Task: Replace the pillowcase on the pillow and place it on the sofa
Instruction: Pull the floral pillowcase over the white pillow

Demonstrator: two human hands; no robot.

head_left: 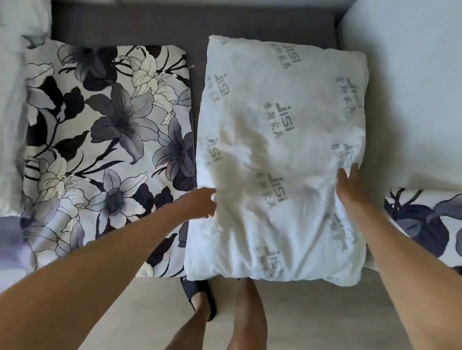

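Hands (204, 201) (348, 181) flanking bare pillow (278, 156), touching

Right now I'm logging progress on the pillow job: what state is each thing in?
Pillow: bare, no case, flat on the sofa.
Floral pillowcase: lying flat beside the pillow.
Left hand: fingers touching pillow's left edge.
Right hand: open, against pillow's right edge.

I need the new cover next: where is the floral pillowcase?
The floral pillowcase lies flat on the sofa, left of the bare white pillow.
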